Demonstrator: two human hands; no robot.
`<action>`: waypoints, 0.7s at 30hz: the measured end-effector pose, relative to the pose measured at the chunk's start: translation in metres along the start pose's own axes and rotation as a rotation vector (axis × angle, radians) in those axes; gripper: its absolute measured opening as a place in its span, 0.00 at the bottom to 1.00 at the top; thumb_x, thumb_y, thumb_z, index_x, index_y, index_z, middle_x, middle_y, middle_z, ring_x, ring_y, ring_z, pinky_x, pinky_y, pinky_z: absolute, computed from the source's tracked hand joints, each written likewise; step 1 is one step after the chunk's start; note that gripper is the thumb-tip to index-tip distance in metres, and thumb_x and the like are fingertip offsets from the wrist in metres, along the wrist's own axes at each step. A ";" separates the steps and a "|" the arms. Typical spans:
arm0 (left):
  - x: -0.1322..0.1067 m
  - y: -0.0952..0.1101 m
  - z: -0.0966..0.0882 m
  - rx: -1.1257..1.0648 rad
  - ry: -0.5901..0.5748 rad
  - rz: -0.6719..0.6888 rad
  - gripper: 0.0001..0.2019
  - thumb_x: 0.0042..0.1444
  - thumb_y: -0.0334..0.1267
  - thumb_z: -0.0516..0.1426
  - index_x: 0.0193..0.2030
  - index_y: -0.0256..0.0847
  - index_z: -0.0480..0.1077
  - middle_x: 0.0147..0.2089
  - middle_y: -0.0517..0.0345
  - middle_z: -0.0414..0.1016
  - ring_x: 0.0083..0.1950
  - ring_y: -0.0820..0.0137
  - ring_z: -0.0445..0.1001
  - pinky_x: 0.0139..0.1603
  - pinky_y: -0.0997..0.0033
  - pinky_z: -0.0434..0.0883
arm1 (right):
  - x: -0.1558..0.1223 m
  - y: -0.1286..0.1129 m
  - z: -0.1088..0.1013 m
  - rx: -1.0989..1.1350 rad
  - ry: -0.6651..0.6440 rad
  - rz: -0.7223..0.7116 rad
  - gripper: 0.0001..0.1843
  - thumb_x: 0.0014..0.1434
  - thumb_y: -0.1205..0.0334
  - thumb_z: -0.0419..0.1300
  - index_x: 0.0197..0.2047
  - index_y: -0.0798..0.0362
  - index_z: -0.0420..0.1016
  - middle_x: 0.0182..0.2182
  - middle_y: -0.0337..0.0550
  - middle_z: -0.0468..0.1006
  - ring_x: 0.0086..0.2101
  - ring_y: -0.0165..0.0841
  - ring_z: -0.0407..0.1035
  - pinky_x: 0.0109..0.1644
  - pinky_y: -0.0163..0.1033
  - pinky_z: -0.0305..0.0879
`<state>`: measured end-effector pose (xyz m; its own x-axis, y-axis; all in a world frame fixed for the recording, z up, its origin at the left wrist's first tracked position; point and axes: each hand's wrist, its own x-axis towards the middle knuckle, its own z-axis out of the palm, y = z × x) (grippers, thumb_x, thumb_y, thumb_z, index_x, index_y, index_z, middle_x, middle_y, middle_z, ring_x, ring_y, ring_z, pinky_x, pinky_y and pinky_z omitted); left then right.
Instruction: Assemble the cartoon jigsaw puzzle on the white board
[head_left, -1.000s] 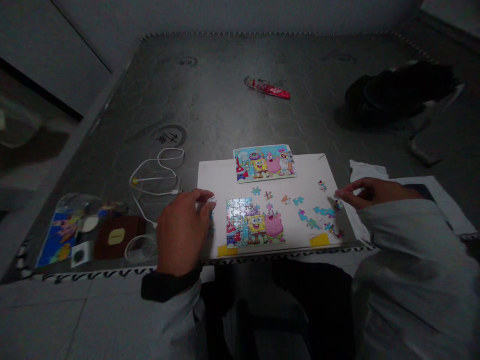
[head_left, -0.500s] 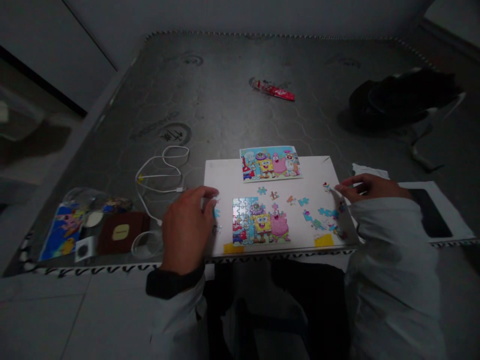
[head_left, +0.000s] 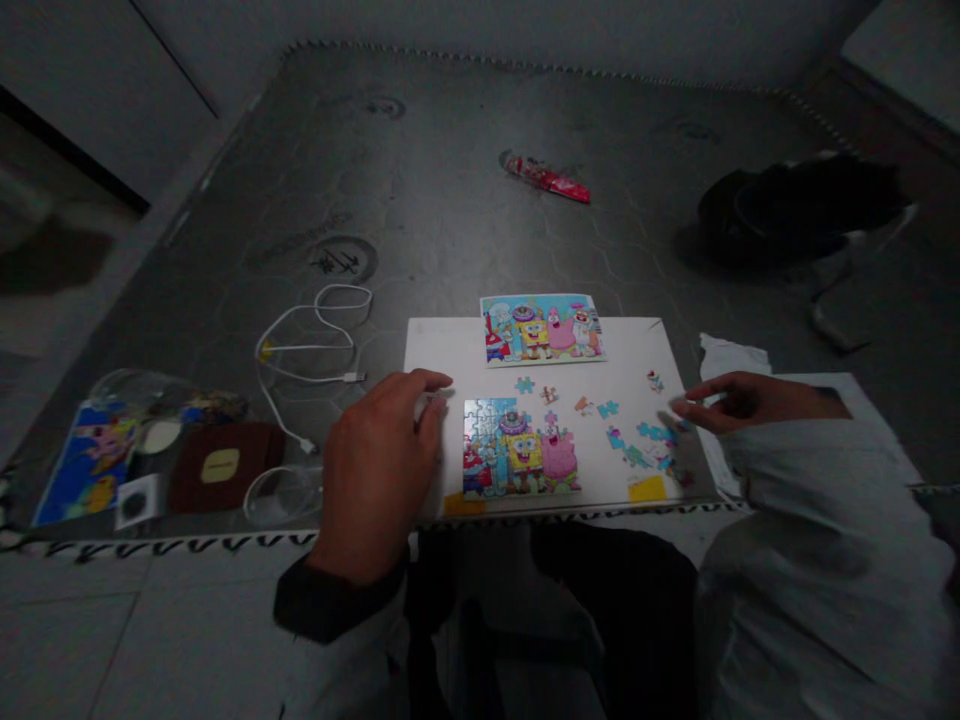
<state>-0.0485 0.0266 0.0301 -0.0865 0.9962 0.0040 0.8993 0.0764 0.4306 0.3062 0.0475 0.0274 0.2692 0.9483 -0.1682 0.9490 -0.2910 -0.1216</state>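
A partly joined jigsaw puzzle point(head_left: 521, 450) with cartoon figures lies on a white board point(head_left: 442, 350). Above it rests a picture card point(head_left: 541, 330) of the same figures. Several loose puzzle pieces point(head_left: 634, 455) are scattered on the board's right half, and one small piece point(head_left: 655, 380) lies apart near the right edge. My left hand point(head_left: 379, 465) hovers over the board's left edge, thumb and forefinger apart, with nothing visible between them. At the right edge, my right hand point(head_left: 731, 402) has its thumb and forefinger slightly parted beside the loose pieces; no piece shows in them.
Left of the board are a white cable point(head_left: 307, 375), a brown box point(head_left: 223, 468), a clear round container point(head_left: 281, 495) and a blue picture packet point(head_left: 86, 460). A red wrapper point(head_left: 551, 182) lies farther back. A black bag-like object point(head_left: 795, 215) sits at right.
My left hand has shifted slightly right, over small pieces that showed beside it earlier. My right hand has moved a little down, away from the lone piece near the right edge.
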 end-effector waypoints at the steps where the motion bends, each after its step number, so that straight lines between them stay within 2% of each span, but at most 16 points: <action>1: -0.001 0.002 0.000 0.003 0.003 0.016 0.11 0.63 0.38 0.56 0.49 0.48 0.76 0.44 0.57 0.82 0.40 0.64 0.79 0.43 0.65 0.70 | -0.002 -0.007 -0.001 0.011 -0.026 0.011 0.22 0.53 0.39 0.62 0.38 0.49 0.78 0.28 0.42 0.79 0.25 0.35 0.70 0.31 0.43 0.62; 5: -0.004 0.009 0.003 0.013 -0.035 0.089 0.09 0.64 0.40 0.56 0.47 0.48 0.76 0.47 0.58 0.81 0.41 0.64 0.78 0.42 0.66 0.69 | -0.008 -0.040 -0.005 0.020 -0.020 -0.084 0.20 0.54 0.40 0.62 0.40 0.46 0.79 0.30 0.39 0.78 0.27 0.35 0.70 0.32 0.41 0.62; 8: -0.006 0.013 0.007 0.010 -0.103 0.155 0.09 0.64 0.38 0.56 0.48 0.48 0.76 0.49 0.58 0.81 0.44 0.63 0.78 0.43 0.66 0.70 | -0.012 -0.061 -0.001 0.001 -0.001 -0.266 0.18 0.57 0.45 0.61 0.45 0.45 0.80 0.30 0.41 0.77 0.28 0.35 0.69 0.31 0.40 0.60; 12: -0.010 0.014 0.007 0.057 -0.189 0.174 0.11 0.65 0.36 0.54 0.51 0.49 0.75 0.51 0.58 0.80 0.45 0.62 0.78 0.42 0.64 0.70 | -0.018 -0.088 0.019 0.058 0.069 -0.509 0.21 0.62 0.49 0.57 0.55 0.44 0.78 0.32 0.42 0.75 0.30 0.34 0.69 0.32 0.38 0.59; 15: -0.012 0.012 0.001 0.087 -0.156 0.144 0.12 0.65 0.35 0.54 0.51 0.48 0.75 0.52 0.56 0.79 0.46 0.62 0.78 0.43 0.65 0.70 | -0.023 -0.105 0.038 0.090 0.089 -0.640 0.23 0.65 0.55 0.51 0.60 0.43 0.76 0.36 0.45 0.75 0.31 0.34 0.68 0.31 0.37 0.59; 17: -0.013 0.011 -0.003 0.105 -0.113 0.113 0.11 0.65 0.36 0.53 0.50 0.48 0.75 0.52 0.57 0.79 0.46 0.62 0.78 0.43 0.65 0.70 | -0.027 -0.111 0.047 0.090 0.061 -0.687 0.25 0.66 0.54 0.50 0.62 0.43 0.74 0.36 0.46 0.74 0.29 0.33 0.67 0.29 0.36 0.59; 21: -0.013 0.012 -0.009 0.125 -0.074 0.082 0.12 0.66 0.37 0.52 0.51 0.48 0.74 0.52 0.60 0.79 0.43 0.62 0.78 0.41 0.63 0.70 | -0.034 -0.112 0.052 0.086 0.117 -0.662 0.25 0.68 0.52 0.48 0.62 0.45 0.75 0.35 0.47 0.73 0.29 0.33 0.67 0.28 0.36 0.59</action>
